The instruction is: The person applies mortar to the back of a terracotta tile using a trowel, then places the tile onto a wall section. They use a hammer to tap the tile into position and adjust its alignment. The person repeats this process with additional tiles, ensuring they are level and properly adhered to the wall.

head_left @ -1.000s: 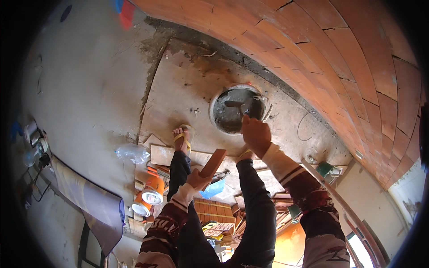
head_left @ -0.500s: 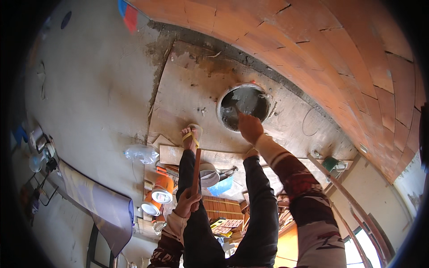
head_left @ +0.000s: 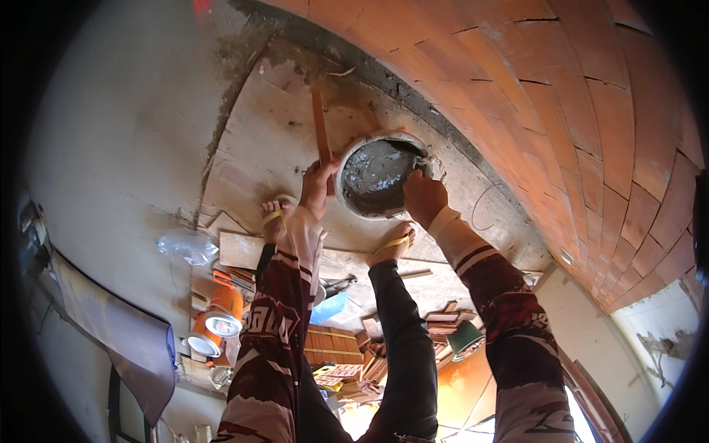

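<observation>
My left hand [head_left: 317, 184] is closed around the lower part of a long, thin reddish-brown tile strip [head_left: 320, 125]. The strip points away from me, just left of a round bucket [head_left: 341, 184] with a pale rim. Wet grey mortar [head_left: 380, 166] lies inside the bucket, smooth and shiny on top. My right hand [head_left: 426, 198] is a closed fist over the bucket's near right edge. What it grips is hidden by the fingers and the bucket. A twisted pale cord [head_left: 434, 167] hangs at the bucket's right rim.
The bucket stands on a stained board [head_left: 251, 148] with my sandalled feet [head_left: 395, 247] nearby. A brick-tiled wall [head_left: 546, 111] curves along the right. Orange buckets [head_left: 225, 303], a clear plastic bag [head_left: 188, 246], stacked tiles [head_left: 332, 345] and a green bucket [head_left: 464, 338] lie nearer me.
My left hand has carried the tile strip forward to the bucket's left side. My right hand has shifted to the bucket's right edge. The view has moved.
</observation>
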### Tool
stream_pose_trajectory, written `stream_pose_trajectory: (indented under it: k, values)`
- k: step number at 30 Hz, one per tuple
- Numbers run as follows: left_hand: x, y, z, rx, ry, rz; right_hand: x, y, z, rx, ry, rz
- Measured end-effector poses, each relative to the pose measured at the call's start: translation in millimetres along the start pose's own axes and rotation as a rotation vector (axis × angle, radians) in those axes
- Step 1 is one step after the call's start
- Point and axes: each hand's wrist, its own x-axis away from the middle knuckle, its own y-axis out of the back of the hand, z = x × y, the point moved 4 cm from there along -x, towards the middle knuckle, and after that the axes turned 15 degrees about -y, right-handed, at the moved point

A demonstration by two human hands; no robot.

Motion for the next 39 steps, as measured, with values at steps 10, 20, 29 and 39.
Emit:
stream_pose_trajectory:
  k: [10,20,29,39]
  values:
    - [-7,-12,35,0.261,-0.022,-0.176,-12,-47,-22,-0.411,-0.092,0.608]
    - [-9,9,86,0.401,0.002,-0.272,59,-84,-7,-1.432,-0.580,1.156]
    - [1,-6,64,0.407,0.098,-0.192,84,-89,37,-2.141,-0.687,1.457]
    - [23,-1,65,0.406,0.069,-0.303,46,-75,80,-3.231,-0.708,1.750]
